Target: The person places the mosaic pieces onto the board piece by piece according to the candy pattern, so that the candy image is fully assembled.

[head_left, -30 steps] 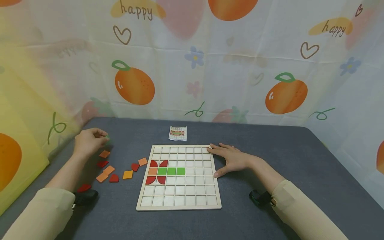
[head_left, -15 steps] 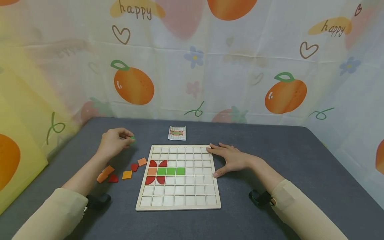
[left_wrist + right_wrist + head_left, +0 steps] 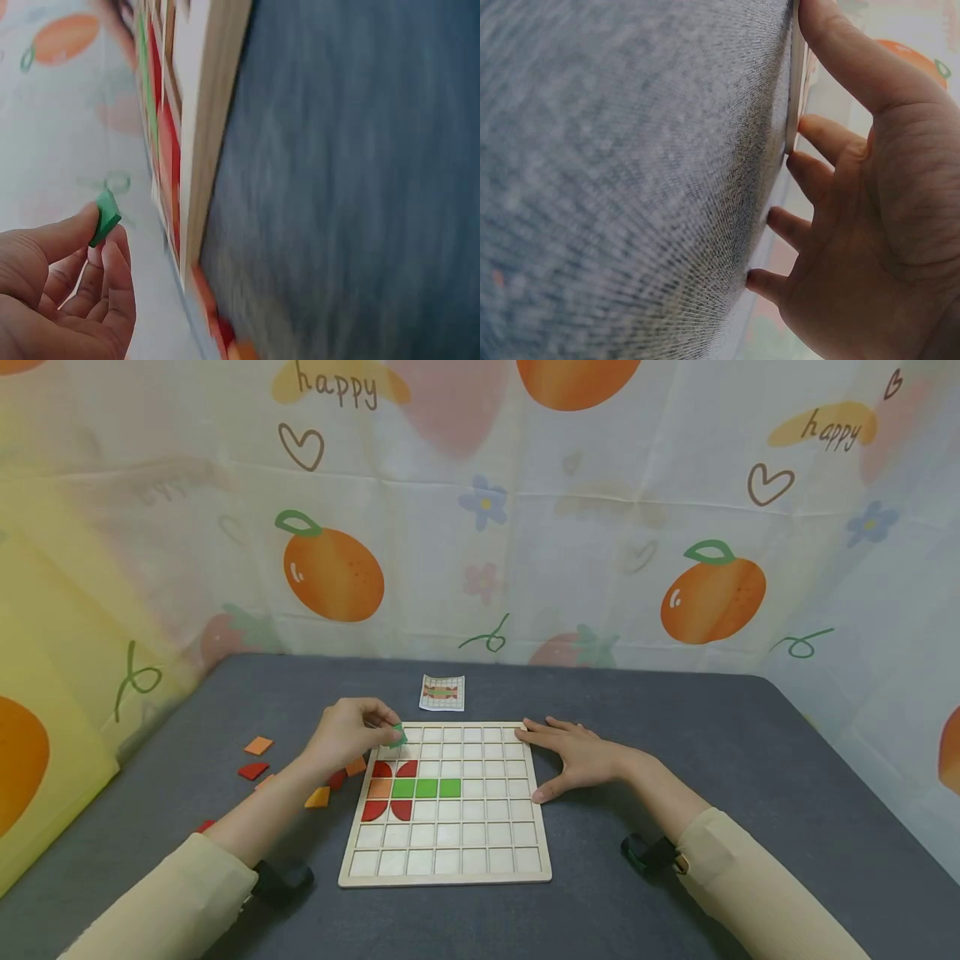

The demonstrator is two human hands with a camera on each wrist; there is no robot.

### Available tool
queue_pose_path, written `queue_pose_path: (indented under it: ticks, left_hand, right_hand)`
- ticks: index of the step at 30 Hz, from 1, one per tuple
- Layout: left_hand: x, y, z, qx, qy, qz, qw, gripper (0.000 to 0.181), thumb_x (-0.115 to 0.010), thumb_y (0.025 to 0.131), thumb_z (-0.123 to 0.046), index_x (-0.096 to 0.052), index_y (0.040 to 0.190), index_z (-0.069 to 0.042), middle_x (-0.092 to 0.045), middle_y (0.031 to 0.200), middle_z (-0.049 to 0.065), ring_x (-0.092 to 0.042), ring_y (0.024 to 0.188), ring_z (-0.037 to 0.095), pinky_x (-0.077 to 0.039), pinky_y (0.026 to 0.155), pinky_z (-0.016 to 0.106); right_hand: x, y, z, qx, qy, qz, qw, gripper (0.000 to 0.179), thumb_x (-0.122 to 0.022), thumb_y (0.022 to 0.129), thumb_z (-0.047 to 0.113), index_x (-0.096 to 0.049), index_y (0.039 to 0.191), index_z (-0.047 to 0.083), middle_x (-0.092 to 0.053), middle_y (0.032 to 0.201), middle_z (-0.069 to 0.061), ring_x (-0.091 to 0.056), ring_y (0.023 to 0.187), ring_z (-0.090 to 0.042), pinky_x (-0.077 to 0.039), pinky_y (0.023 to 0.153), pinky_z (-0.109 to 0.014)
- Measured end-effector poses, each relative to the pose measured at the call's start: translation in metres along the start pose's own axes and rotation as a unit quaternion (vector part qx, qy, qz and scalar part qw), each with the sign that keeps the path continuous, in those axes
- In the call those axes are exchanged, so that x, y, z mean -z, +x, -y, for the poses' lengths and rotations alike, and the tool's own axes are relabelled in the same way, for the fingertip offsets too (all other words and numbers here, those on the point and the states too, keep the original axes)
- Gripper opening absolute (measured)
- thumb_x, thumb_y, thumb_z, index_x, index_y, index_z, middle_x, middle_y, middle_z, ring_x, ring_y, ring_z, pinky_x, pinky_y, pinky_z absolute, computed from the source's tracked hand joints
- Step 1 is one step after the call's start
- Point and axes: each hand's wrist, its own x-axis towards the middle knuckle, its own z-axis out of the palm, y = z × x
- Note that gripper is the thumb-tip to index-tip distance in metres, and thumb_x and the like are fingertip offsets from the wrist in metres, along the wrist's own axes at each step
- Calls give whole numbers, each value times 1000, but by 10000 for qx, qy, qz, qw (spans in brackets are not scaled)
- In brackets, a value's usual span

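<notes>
My left hand (image 3: 352, 731) pinches a small green tile (image 3: 106, 218) between thumb and fingers, over the top left corner of the wooden grid board (image 3: 446, 883). On the board's left side, an orange square (image 3: 380, 788) and a row of green squares (image 3: 427, 788) are set in cells, with red quarter-round tiles (image 3: 377, 811) above and below. My right hand (image 3: 581, 758) lies spread at the board's right edge, its thumb and fingertips touching the rim; in the right wrist view its other fingertips (image 3: 759, 279) reach down to the tabletop.
Loose tiles lie left of the board, partly hidden by my left forearm: an orange tile (image 3: 258, 745), a red tile (image 3: 253, 771) and a yellow-orange tile (image 3: 317, 797) among them. A small printed pattern card (image 3: 442, 693) lies behind the board on the dark table (image 3: 637, 710).
My left hand has carried the green tile rightward from beyond the loose tiles to the board's top left corner. My right hand has stayed at the board's right edge.
</notes>
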Motion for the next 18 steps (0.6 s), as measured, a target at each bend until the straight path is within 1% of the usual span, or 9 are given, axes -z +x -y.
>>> queue_pose_path:
  ticks: [3, 6, 11, 14, 18]
  left_hand:
    - [-15, -2, -8, -62, -206, 246, 9995, 15, -71, 89, -16, -72, 101, -6, -71, 93, 11, -65, 71, 16, -50, 60, 29]
    - [-28, -4, -16, -199, -315, 446, 9983, 12, -72, 88, -13, -72, 98, -6, -71, 90, 10, -64, 69, 14, -50, 59, 29]
    - [-47, -7, -31, -502, -291, 693, 9959, 8, -73, 86, -10, -73, 93, -7, -70, 86, 6, -62, 77, 11, -48, 67, 26]
    - [-56, -7, -40, -522, -250, 759, 9954, 6, -73, 85, -9, -74, 91, -10, -70, 84, 3, -61, 77, 9, -47, 71, 25]
    - [-65, -6, -47, -519, -181, 808, 9952, 6, -75, 84, -8, -75, 90, -11, -70, 82, 2, -61, 74, 7, -47, 72, 24]
  right_hand:
    - [0, 0, 1, -26, 30, 17, 10000, 99, -74, 80, 58, -22, 158, 24, -10, 169, -5, -1, 156, -40, -2, 117, -73]
    - [0, 0, 2, -59, 52, 29, 10000, 100, -74, 80, 58, -21, 158, 25, -10, 169, -4, 0, 156, -39, -2, 116, -73]
    - [0, 0, 1, -64, 40, 21, 10000, 100, -74, 80, 58, -21, 158, 25, -10, 169, -4, 0, 156, -39, -2, 117, -73]
    - [-1, 0, -1, -57, 19, 5, 10000, 100, -73, 80, 59, -22, 158, 25, -10, 169, -5, -1, 156, -40, -2, 117, -72]
    - [-1, 1, 0, -42, -29, -19, 10000, 100, -74, 80, 59, -23, 158, 24, -11, 169, -5, -2, 156, -40, -3, 117, -73]
